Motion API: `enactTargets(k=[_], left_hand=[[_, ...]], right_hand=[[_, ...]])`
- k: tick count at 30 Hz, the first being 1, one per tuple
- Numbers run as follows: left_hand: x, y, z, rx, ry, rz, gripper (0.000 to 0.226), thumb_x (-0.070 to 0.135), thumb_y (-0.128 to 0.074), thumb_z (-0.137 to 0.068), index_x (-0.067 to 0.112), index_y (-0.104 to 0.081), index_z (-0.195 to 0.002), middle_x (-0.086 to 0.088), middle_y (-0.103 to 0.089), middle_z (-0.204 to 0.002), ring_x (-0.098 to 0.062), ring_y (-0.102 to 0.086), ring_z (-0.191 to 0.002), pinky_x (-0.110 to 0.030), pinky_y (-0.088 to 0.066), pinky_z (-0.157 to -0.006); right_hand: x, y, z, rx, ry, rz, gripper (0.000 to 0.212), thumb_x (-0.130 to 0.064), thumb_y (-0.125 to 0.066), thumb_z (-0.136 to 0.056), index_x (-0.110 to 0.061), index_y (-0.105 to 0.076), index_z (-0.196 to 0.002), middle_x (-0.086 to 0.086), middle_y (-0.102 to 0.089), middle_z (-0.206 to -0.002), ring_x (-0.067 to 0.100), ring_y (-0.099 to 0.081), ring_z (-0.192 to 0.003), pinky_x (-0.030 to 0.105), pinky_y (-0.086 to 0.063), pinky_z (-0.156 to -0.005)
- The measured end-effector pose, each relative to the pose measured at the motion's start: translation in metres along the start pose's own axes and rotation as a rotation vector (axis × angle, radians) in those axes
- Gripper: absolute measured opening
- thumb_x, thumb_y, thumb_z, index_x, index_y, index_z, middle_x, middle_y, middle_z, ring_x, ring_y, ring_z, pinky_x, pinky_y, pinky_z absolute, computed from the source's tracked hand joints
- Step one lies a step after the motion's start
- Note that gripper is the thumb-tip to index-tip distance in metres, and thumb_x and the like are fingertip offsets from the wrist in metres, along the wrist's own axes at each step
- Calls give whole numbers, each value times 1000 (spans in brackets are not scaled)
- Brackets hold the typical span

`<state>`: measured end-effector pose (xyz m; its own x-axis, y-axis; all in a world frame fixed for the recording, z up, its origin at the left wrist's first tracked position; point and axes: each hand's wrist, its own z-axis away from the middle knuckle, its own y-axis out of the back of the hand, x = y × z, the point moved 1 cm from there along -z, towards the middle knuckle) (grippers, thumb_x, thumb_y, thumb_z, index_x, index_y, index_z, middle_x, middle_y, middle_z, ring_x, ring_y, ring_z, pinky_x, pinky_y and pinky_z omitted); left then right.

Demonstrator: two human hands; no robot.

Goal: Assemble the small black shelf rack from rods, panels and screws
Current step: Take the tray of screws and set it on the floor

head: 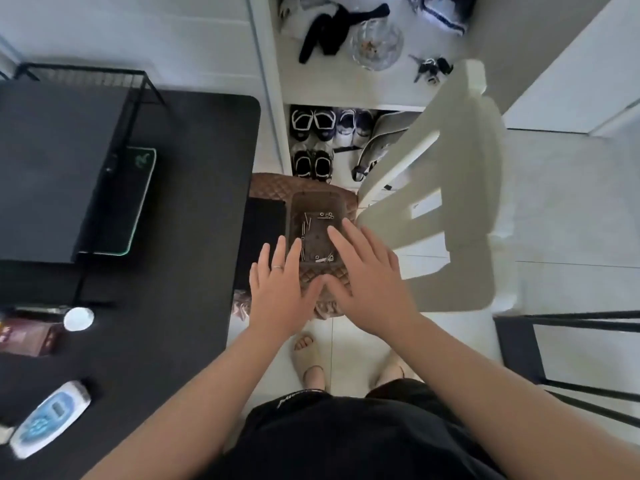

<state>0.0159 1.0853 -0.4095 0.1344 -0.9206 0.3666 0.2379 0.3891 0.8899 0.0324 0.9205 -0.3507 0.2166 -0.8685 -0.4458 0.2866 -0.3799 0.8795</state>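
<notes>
View from above, looking down a person's body to the floor. Both arms reach forward to the middle of the view. The left hand (277, 292) is flat with its fingers straight and spread, holding nothing, and a thin ring shows on one finger. The right hand (367, 275), just beside it at three o'clock, is also flat with straight, spread fingers and holds nothing; the two thumbs almost meet. The fingertips of both hands lie over the near end of a small brown tray (315, 199); whether they touch it cannot be told. In the tray lie loose silver screws (306, 223) toward its eleven o'clock corner and a few small washers or nuts (326, 215) toward twelve o'clock, with more hardware at the near end. The tray sits on a brown quilted cushion (270, 187). A flat black panel (263, 220) lies just beside the tray at nine o'clock. A black desk (194, 202) fills the nine o'clock side of the view; on it, toward ten o'clock, stands a black wire-framed rack (138, 84) with a dark top panel. A white plastic chair (450, 168) stands at two to three o'clock of the hands. At twelve o'clock a white cabinet holds pairs of shoes (311, 123). At four o'clock, by the frame's edge, are thin black rods of a frame (554, 323).
</notes>
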Motion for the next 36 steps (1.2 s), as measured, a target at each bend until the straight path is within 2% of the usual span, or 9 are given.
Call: enactTargets(k=[6,12,17,22,24,26,30,33,36], left_hand=[[-39,-68,-31,-215,209,217,75,59,-43,-96,26,-14,-157,-2,-12,-166,-28,-6,-152,-52,-15,-120],[-59,-126,-80,-327,542,641,72,48,-50,-97,18,-22,-155,-7,-39,-155,-31,-38,-141,-49,-32,-116],[-70,-163,-119,-264,762,817,66,39,-54,-99,10,-27,-151,-13,-49,-145,-34,-47,-131,-42,-36,-112],[-78,-179,-140,-195,807,958,35,31,-58,-97,13,-49,-126,-11,-64,-119,-31,-63,-110,-49,-49,-101],[-78,-176,-143,-198,827,1023,30,29,-58,-97,12,-50,-121,-12,-64,-117,-31,-64,-107,-50,-50,-100],[-77,-169,-142,-196,838,1046,27,25,-58,-98,10,-51,-119,-14,-64,-115,-32,-65,-107,-50,-51,-99],[-71,-144,-133,-202,851,1109,24,19,-57,-98,6,-55,-117,-18,-66,-113,-27,-68,-98,-47,-56,-93],[-63,-122,-120,-222,862,1222,17,16,-55,-99,6,-55,-114,-10,-67,-106,-17,-70,-86,-32,-58,-73],[-54,-96,-100,-216,858,1278,11,13,-56,-99,8,-55,-109,-9,-67,-104,-17,-71,-89,-33,-59,-78]], right_hand=[[31,-75,-43,-195,-213,-32,69,-45,-48,-101,-30,-17,-161,-3,-10,-170,23,-6,-155,51,-18,-121],[77,-146,-85,-331,-476,-167,72,-38,-52,-99,-24,-16,-161,-1,-15,-168,30,-18,-151,54,-28,-116],[111,-191,-109,-299,-673,-307,68,-32,-55,-96,-17,-26,-155,12,-42,-151,39,-40,-136,51,-37,-110],[127,-209,-124,-165,-902,-632,43,-24,-63,-93,-12,-54,-134,7,-67,-118,32,-62,-116,39,-50,-99],[127,-209,-126,-95,-946,-691,14,-20,-63,-93,-18,-62,-107,1,-67,-89,30,-68,-97,40,-56,-90],[123,-203,-127,-49,-961,-726,6,-18,-64,-93,-19,-64,-99,-2,-64,-76,26,-65,-85,37,-56,-82],[108,-185,-125,-32,-1044,-889,4,-14,-64,-93,-13,-61,-91,14,-63,-88,27,-61,-81,44,-56,-85],[94,-164,-117,-37,-1064,-981,11,-9,-58,-95,-11,-55,-85,17,-58,-86,28,-60,-74,49,-59,-81],[77,-138,-103,-14,-1057,-1048,14,-5,-55,-95,-12,-50,-84,16,-57,-90,33,-65,-82,50,-60,-74]])
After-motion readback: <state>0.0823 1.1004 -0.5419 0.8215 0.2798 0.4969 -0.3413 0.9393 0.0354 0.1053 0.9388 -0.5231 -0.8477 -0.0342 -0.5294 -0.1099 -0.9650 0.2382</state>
